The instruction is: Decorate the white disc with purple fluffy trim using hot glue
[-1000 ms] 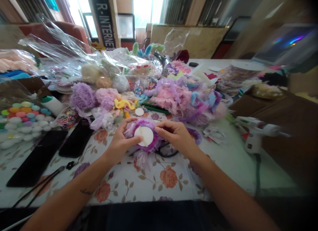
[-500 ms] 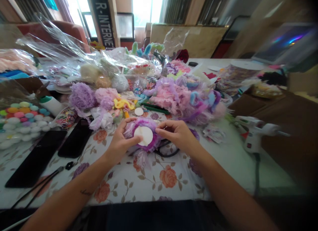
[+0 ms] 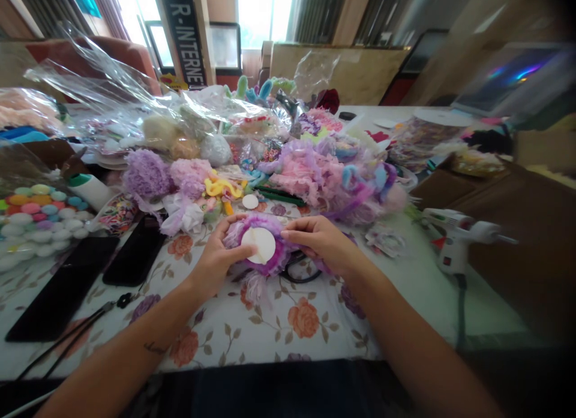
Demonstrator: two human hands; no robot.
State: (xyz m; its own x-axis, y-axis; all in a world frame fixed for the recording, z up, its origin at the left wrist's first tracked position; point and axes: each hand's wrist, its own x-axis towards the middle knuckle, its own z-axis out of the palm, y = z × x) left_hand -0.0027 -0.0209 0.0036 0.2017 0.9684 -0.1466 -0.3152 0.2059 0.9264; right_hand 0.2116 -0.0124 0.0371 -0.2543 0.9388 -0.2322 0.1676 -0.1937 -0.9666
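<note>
My left hand point(image 3: 221, 249) grips a fluffy purple craft piece point(image 3: 274, 265) by its left side, the thumb pressed on a white round disc point(image 3: 265, 245) at its middle. Brighter purple fuzz rings the disc. Thumb and fingers of my right hand point(image 3: 310, 238) are pinched together at the right edge of the piece; they seem to hold its purple fuzzy trim, though the fingertips hide most of it. A pale tassel-like tuft point(image 3: 255, 288) hangs below. Behind the piece, a black loop like a scissors handle point(image 3: 302, 279) shows partly on the floral cloth point(image 3: 211, 340).
Two black phones point(image 3: 65, 286) lie on the left, near a bag of pompoms point(image 3: 45, 226). Pink and purple ruffled fabric point(image 3: 306, 178) heaps at the back. A second white disc point(image 3: 250, 201) lies beyond my hands. To the right, a glue gun point(image 3: 454, 238) stands by a brown box point(image 3: 508, 226).
My right hand has shifted very slightly, still pinched at the piece's right edge. My left hand keeps the same hold. The whole view has drifted a little.
</note>
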